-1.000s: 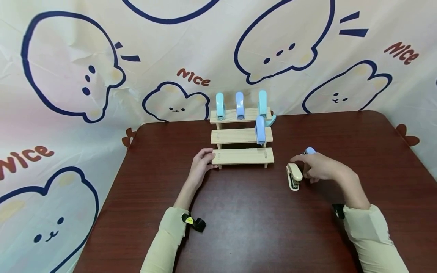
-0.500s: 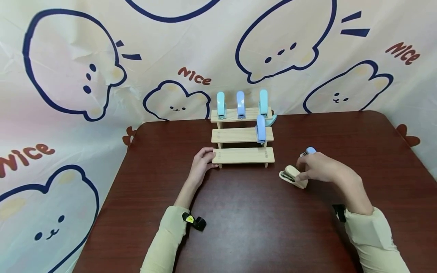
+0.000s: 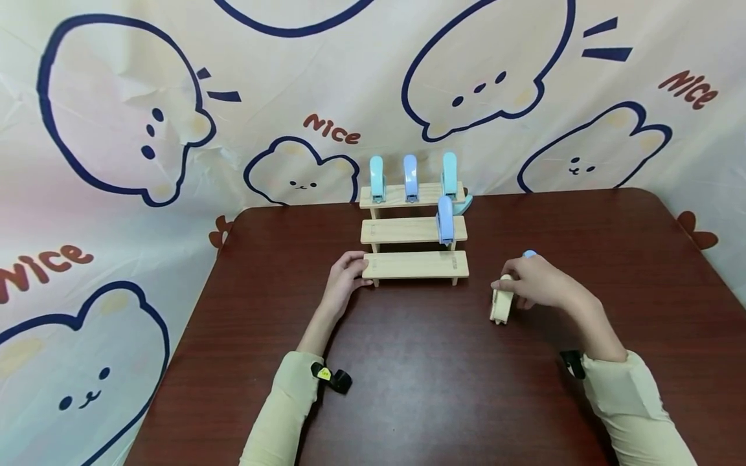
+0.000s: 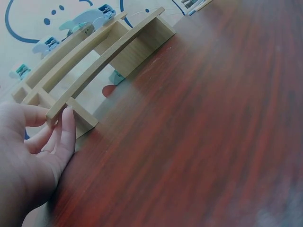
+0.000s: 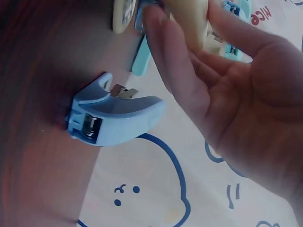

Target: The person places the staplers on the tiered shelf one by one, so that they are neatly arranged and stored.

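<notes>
Your right hand pinches the cream stapler on the dark wood table, a blue stapler just behind. Your left hand, fingers relaxed, touches the 3-step rack. Behind hangs a bear-print cloth.

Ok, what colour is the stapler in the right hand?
Cream or pale beige stapler, pinched by the right hand; clearest in the head view.
</notes>
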Available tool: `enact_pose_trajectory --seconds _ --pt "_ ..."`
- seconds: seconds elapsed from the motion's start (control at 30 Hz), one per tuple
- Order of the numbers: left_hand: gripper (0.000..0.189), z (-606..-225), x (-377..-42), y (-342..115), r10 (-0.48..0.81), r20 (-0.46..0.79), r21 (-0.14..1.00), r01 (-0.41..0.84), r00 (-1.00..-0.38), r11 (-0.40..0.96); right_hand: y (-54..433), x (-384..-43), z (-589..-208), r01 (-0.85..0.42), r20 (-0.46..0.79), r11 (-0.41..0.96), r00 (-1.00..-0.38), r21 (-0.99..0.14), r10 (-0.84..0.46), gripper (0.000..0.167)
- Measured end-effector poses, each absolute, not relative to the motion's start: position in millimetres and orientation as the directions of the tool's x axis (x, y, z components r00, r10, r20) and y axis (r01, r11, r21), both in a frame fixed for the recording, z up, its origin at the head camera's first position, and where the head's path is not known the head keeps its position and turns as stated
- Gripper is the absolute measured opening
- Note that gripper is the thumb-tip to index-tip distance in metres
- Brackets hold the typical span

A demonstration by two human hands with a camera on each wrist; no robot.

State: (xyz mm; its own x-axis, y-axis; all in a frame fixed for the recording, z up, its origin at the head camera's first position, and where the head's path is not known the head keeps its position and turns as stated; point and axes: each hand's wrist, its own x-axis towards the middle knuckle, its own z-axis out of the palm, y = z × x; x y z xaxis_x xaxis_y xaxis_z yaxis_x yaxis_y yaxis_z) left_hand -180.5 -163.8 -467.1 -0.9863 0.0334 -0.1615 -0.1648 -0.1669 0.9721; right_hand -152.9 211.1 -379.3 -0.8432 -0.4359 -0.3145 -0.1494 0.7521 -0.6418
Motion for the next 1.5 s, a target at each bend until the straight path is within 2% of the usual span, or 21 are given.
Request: enact_pose_trajectory --seconds 0.23,0.57,0.8,1.0,1.23,1.5 --pt "0.031 -467.5 -181.5 -163.6 0.039 -0.161 0.973 -0.165 -0.986 -0.162 209.6 -156.9 -387.6 -0.189 -0.207 0.748 -0.892 -0.637 -0.401 0.029" --pt "0.031 -469.2 -181.1 -165.2 0.038 -0.155 0.975 -0.159 -0.987 -0.155 216.6 -162.5 -396.6 -0.167 -0.236 0.686 -0.86 -0.708 -0.453 0.038" --pt "0.032 -470.2 -181.2 -165.5 0.039 -0.155 0.975 -0.16 -0.987 -0.156 214.4 -165.4 -399.8 -0.176 -0.188 0.733 -0.903 -0.658 -0.386 0.043" --pt "0.03 -470.1 -181.6 -165.3 0.036 -0.153 0.975 -0.157 -0.988 -0.16 215.1 -165.6 -400.5 -0.187 -0.208 0.737 -0.888 -0.65 -0.409 0.05" --pt "0.032 -469.5 -182.5 -164.6 0.035 -0.161 0.973 -0.164 -0.986 -0.164 213.5 -165.5 -399.3 -0.149 -0.199 0.728 -0.908 -0.67 -0.369 0.034" --pt "0.03 -471.5 -181.9 -164.7 0.04 -0.122 0.978 -0.127 -0.992 -0.165 213.2 -164.6 -400.0 -0.131 -0.159 0.732 -0.937 -0.668 -0.313 0.025"
